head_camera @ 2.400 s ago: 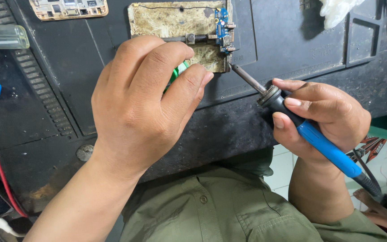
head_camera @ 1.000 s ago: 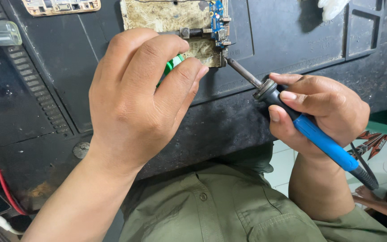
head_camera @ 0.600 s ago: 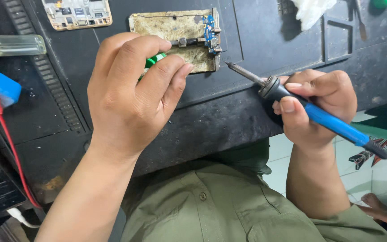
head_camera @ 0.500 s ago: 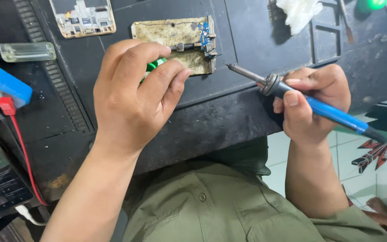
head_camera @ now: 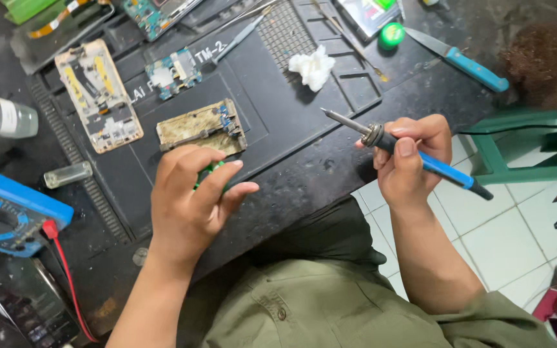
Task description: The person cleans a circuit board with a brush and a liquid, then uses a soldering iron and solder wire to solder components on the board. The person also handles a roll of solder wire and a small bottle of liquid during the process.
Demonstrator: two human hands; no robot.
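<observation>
The black rubber repair mat point(head_camera: 278, 122) spreads across the dark bench ahead of both your hands, and on it, just beyond your left hand's point(head_camera: 191, 206) fingertips, lies the small tan rectangular circuit board with blue parts at one end point(head_camera: 202, 127); it lies flat, its long axis running left to right with a slight tilt, the blue end toward your right hand. Your left hand is curled over a small green object point(head_camera: 209, 173), fingers pressed together around it, though how much of it you grip is hidden under the knuckles. Your right hand point(head_camera: 410, 161) is closed around the blue-handled soldering iron with a black collar and grey metal tip point(head_camera: 420, 158), pinched pen-style between thumb and forefinger just behind the collar. The iron's long axis slopes from the cord end, low and outside your grip, up to the tip, which points up and left toward the board but hangs well apart from it, over bare mat. To work this well, brace the heel of your right hand on the bench edge so the tip does not waver, keep your fingers behind the collar, and keep your left fingertips clear of the tip's path.
</observation>
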